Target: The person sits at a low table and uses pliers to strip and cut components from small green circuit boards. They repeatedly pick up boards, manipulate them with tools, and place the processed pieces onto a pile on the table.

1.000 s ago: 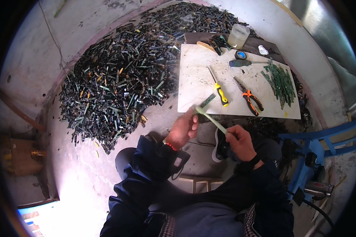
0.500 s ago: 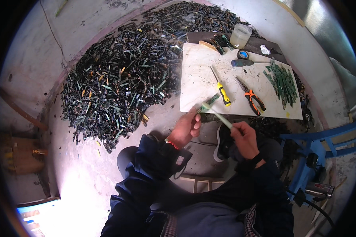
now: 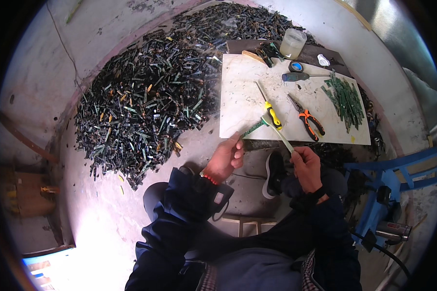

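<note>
My left hand [image 3: 224,157] pinches the near end of a narrow green circuit board strip [image 3: 251,130], which points up and right over the board's front edge. In my right hand [image 3: 307,169] is a pale toothbrush [image 3: 282,137], gripped by its handle. Its head meets the far end of the strip. Just beyond, a yellow-handled screwdriver [image 3: 273,115] lies on the white board [image 3: 238,97]. To its right rest long-nose pliers [image 3: 310,122] with orange and black handles. Farther right is a stack of similar green strips [image 3: 345,103].
A large heap of dark strips [image 3: 150,97] covers the floor at left and behind. Toward the back stand a translucent cup [image 3: 293,44], a tape roll [image 3: 296,67] and a dark-handled screwdriver [image 3: 295,77]. At right is a blue chair [image 3: 378,179] with a metal cylinder [image 3: 393,231] beside it.
The toothbrush head has slid from the middle of the strip out to its far end. My right hand has shifted slightly right, while my left hand stays nearly in place.
</note>
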`<move>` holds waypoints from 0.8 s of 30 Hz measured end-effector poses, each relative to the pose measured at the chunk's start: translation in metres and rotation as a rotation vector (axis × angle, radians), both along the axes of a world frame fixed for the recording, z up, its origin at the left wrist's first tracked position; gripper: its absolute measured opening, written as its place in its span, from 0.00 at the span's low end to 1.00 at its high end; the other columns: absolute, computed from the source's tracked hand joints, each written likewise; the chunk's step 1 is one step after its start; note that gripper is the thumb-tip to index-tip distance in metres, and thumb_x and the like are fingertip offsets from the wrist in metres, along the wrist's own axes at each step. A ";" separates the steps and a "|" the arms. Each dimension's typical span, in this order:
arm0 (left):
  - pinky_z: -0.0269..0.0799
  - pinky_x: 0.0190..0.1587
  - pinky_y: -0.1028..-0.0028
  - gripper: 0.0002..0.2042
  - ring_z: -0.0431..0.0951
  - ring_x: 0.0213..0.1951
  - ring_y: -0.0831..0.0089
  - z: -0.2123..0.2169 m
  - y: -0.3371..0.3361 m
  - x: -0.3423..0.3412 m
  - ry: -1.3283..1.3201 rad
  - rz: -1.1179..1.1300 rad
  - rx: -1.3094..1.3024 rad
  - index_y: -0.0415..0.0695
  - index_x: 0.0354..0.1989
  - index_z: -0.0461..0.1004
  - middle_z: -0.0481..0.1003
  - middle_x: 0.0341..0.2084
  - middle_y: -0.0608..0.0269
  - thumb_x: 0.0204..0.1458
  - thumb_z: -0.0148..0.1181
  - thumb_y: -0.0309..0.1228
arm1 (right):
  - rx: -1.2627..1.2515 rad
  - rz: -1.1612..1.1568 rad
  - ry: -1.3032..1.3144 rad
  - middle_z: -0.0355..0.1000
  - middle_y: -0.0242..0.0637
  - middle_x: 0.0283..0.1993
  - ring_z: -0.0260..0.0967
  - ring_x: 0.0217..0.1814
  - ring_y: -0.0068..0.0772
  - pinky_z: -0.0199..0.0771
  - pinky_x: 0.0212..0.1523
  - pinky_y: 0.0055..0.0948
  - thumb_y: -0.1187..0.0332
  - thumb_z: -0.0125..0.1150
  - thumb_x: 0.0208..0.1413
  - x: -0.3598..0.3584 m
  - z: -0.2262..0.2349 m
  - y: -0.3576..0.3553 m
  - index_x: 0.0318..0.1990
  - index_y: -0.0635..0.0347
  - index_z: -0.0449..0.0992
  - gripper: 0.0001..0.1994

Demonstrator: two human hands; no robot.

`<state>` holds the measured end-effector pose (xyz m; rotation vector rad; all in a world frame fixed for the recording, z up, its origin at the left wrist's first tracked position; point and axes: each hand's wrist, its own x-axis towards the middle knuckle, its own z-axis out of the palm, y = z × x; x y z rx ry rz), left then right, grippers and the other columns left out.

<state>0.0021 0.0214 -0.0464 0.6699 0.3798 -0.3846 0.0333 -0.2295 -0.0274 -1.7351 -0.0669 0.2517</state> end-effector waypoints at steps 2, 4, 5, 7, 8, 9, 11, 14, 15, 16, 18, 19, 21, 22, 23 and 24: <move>0.48 0.16 0.81 0.16 0.53 0.13 0.82 0.000 0.000 -0.002 -0.012 0.004 0.023 0.50 0.25 0.63 0.58 0.14 0.74 0.61 0.48 0.45 | 0.050 -0.005 0.074 0.68 0.26 0.25 0.56 0.17 0.11 0.56 0.16 0.15 0.69 0.55 0.60 -0.001 0.002 -0.004 0.40 0.61 0.72 0.06; 0.48 0.16 0.80 0.16 0.53 0.13 0.82 0.001 0.000 -0.001 -0.025 0.012 0.073 0.50 0.25 0.63 0.58 0.13 0.73 0.61 0.49 0.45 | 0.052 0.023 0.114 0.68 0.25 0.26 0.57 0.20 0.10 0.57 0.20 0.14 0.70 0.55 0.60 -0.003 0.005 -0.003 0.40 0.62 0.72 0.05; 0.48 0.16 0.80 0.15 0.53 0.13 0.82 0.002 0.000 -0.002 -0.010 0.023 0.078 0.50 0.25 0.64 0.58 0.13 0.73 0.60 0.50 0.45 | 0.029 0.054 0.119 0.68 0.24 0.27 0.58 0.23 0.10 0.58 0.23 0.14 0.71 0.55 0.60 -0.005 0.004 -0.001 0.39 0.62 0.72 0.05; 0.48 0.16 0.80 0.15 0.53 0.13 0.82 0.004 0.001 -0.004 0.015 0.042 0.088 0.50 0.24 0.64 0.59 0.13 0.73 0.60 0.51 0.44 | 0.030 0.129 0.159 0.68 0.24 0.27 0.59 0.26 0.10 0.59 0.26 0.14 0.71 0.56 0.59 -0.009 0.007 0.003 0.39 0.62 0.72 0.05; 0.48 0.16 0.80 0.15 0.53 0.13 0.82 0.003 0.001 -0.004 0.013 0.047 0.091 0.50 0.24 0.64 0.59 0.13 0.73 0.60 0.51 0.44 | 0.054 0.174 0.196 0.68 0.24 0.27 0.59 0.27 0.10 0.59 0.26 0.14 0.71 0.56 0.59 -0.011 0.012 0.006 0.39 0.62 0.72 0.04; 0.48 0.16 0.80 0.16 0.53 0.13 0.82 0.002 0.003 -0.005 0.013 0.055 0.097 0.50 0.24 0.64 0.59 0.13 0.73 0.60 0.51 0.44 | 0.080 0.222 0.234 0.68 0.24 0.27 0.60 0.27 0.10 0.59 0.27 0.14 0.72 0.56 0.59 -0.012 0.014 0.008 0.39 0.62 0.72 0.04; 0.48 0.15 0.80 0.16 0.54 0.13 0.82 0.001 0.003 -0.006 0.002 0.066 0.121 0.49 0.24 0.64 0.60 0.13 0.72 0.60 0.52 0.44 | 0.050 0.161 0.154 0.69 0.25 0.26 0.61 0.27 0.11 0.61 0.29 0.15 0.72 0.56 0.59 -0.010 0.011 0.006 0.38 0.64 0.73 0.05; 0.49 0.15 0.81 0.16 0.56 0.13 0.82 -0.002 0.001 -0.008 -0.030 0.091 0.220 0.48 0.23 0.65 0.62 0.13 0.71 0.59 0.53 0.44 | -0.015 0.065 0.017 0.69 0.25 0.27 0.62 0.28 0.12 0.62 0.30 0.15 0.71 0.56 0.59 -0.002 0.006 -0.001 0.38 0.65 0.74 0.06; 0.49 0.15 0.81 0.16 0.56 0.13 0.82 -0.003 -0.001 -0.009 -0.047 0.102 0.281 0.48 0.23 0.66 0.63 0.13 0.71 0.59 0.54 0.43 | -0.007 0.059 0.034 0.69 0.25 0.27 0.62 0.28 0.11 0.62 0.30 0.15 0.72 0.56 0.59 -0.003 0.007 -0.001 0.38 0.65 0.74 0.05; 0.50 0.15 0.81 0.16 0.57 0.13 0.82 -0.003 -0.002 -0.009 -0.064 0.114 0.343 0.48 0.23 0.67 0.63 0.13 0.71 0.58 0.55 0.43 | 0.001 0.053 0.051 0.68 0.25 0.27 0.61 0.28 0.11 0.62 0.30 0.15 0.72 0.56 0.59 -0.004 0.010 -0.001 0.38 0.65 0.74 0.05; 0.51 0.15 0.81 0.16 0.58 0.14 0.83 -0.003 -0.004 -0.010 -0.094 0.139 0.405 0.47 0.23 0.67 0.64 0.13 0.71 0.58 0.55 0.43 | 0.009 0.093 0.070 0.68 0.24 0.27 0.60 0.29 0.10 0.61 0.30 0.15 0.72 0.57 0.58 -0.008 0.018 0.000 0.37 0.64 0.74 0.04; 0.51 0.15 0.81 0.16 0.59 0.14 0.83 -0.004 -0.004 -0.011 -0.110 0.152 0.436 0.47 0.23 0.68 0.64 0.14 0.70 0.58 0.56 0.43 | 0.009 0.139 0.072 0.68 0.24 0.27 0.60 0.29 0.10 0.61 0.30 0.14 0.72 0.57 0.58 -0.011 0.021 0.001 0.37 0.64 0.74 0.04; 0.52 0.15 0.80 0.16 0.59 0.14 0.82 -0.006 -0.003 -0.012 -0.133 0.141 0.491 0.45 0.24 0.68 0.64 0.14 0.70 0.59 0.53 0.43 | 0.005 0.178 0.054 0.67 0.23 0.27 0.59 0.29 0.10 0.61 0.30 0.14 0.73 0.57 0.58 -0.014 0.022 0.001 0.37 0.63 0.73 0.04; 0.53 0.15 0.80 0.17 0.60 0.14 0.82 -0.007 -0.003 -0.011 -0.146 0.133 0.518 0.44 0.24 0.69 0.65 0.14 0.70 0.60 0.52 0.43 | 0.001 0.170 0.034 0.67 0.23 0.27 0.59 0.29 0.10 0.60 0.30 0.14 0.73 0.57 0.58 -0.014 0.021 0.000 0.37 0.63 0.73 0.04; 0.53 0.15 0.80 0.17 0.60 0.14 0.82 -0.008 -0.004 -0.011 -0.149 0.131 0.534 0.44 0.24 0.68 0.65 0.14 0.70 0.60 0.51 0.44 | -0.003 0.162 0.015 0.67 0.23 0.27 0.58 0.29 0.10 0.60 0.30 0.14 0.73 0.57 0.58 -0.014 0.018 -0.002 0.37 0.63 0.73 0.03; 0.53 0.15 0.80 0.18 0.60 0.14 0.82 -0.009 -0.004 -0.012 -0.151 0.132 0.554 0.44 0.24 0.68 0.65 0.14 0.69 0.60 0.51 0.44 | -0.122 0.090 -0.054 0.66 0.22 0.27 0.59 0.29 0.10 0.61 0.30 0.15 0.73 0.56 0.59 -0.009 0.014 -0.004 0.37 0.63 0.72 0.04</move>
